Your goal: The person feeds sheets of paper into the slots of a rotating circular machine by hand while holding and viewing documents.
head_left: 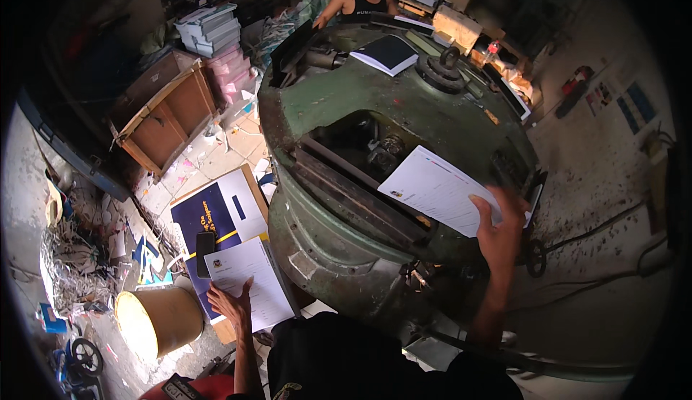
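My right hand (500, 228) grips a stack of white printed sheets (438, 189) by its right end. The thumb lies on top and some fingers are hidden behind the edge. This stack is over the green round metal machine (317, 112), beside an opening in its top. At the lower left, my left hand (232, 308) lies open at the left edge of another stack of printed sheets (254, 276), fingers stretched out. That stack rests partly over a dark blue and white printed sheet (205, 216) on a board. Next to it sits a small black block-shaped object (206, 243).
A dark-covered book (386, 55) lies on the machine near a round metal knob (442, 68). A yellow bucket (160, 321) stands on the floor by shredded paper (79, 277). Further back are a wooden crate (167, 115), stacked paper bundles (209, 31) and another person (362, 7).
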Action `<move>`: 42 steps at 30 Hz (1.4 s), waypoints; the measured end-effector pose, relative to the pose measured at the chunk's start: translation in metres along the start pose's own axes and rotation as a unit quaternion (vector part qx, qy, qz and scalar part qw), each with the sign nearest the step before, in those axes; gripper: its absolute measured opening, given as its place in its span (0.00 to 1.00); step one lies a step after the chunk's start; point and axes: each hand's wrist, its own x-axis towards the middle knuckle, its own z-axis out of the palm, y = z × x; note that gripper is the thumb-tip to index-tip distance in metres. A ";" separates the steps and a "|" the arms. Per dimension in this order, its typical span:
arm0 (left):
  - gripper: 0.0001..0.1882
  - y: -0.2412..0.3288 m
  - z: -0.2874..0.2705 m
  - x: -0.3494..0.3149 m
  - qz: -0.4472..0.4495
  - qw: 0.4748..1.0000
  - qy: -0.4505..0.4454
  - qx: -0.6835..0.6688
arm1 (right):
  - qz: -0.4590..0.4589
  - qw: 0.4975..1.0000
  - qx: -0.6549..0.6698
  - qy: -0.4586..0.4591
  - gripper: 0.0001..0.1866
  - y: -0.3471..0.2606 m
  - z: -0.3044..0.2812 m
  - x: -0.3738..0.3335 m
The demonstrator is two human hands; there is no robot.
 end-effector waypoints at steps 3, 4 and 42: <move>0.61 -0.001 0.002 0.002 0.016 1.000 0.001 0.015 | 0.007 1.000 0.005 -0.018 0.08 0.000 0.002 0.002; 0.62 -0.003 0.005 0.003 0.023 1.000 0.004 0.014 | 0.006 1.000 0.007 -0.017 0.09 0.001 0.005 0.002; 0.58 -0.025 0.019 0.012 0.145 0.987 0.067 0.002 | 0.034 0.976 0.107 -0.188 0.08 0.086 0.039 -0.031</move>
